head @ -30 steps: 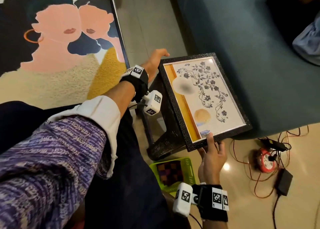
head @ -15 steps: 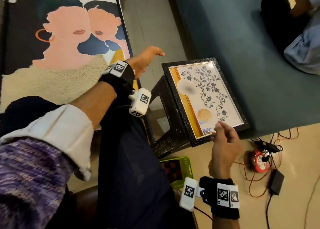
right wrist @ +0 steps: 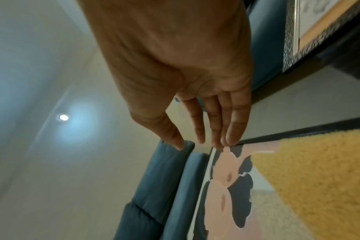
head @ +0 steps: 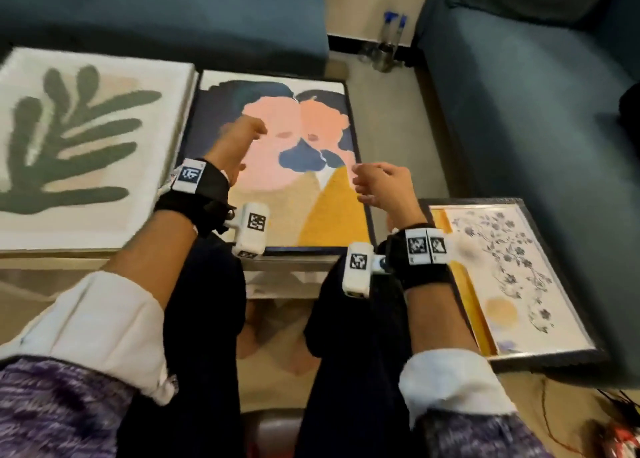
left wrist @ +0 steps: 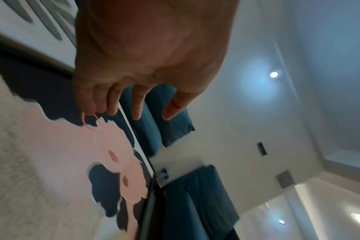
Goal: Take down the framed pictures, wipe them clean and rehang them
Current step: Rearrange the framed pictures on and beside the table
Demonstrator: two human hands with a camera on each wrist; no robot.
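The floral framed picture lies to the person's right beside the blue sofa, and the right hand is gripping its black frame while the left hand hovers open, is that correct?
Not quite: the right hand grips nothing. In the right wrist view its fingers are extended and free, above the two-faces picture. The rest holds: the floral framed picture lies to the right beside the blue sofa, and the left hand hovers open.

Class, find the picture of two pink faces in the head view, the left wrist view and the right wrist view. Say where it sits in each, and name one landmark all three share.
Head: the two-faces picture lies centre, under both hands.
Left wrist: the two-faces picture fills the lower left, seen at a slant.
Right wrist: the two-faces picture fills the lower right.
Shared landmark: the blue sofa beyond its far edge, also in left wrist and right wrist.
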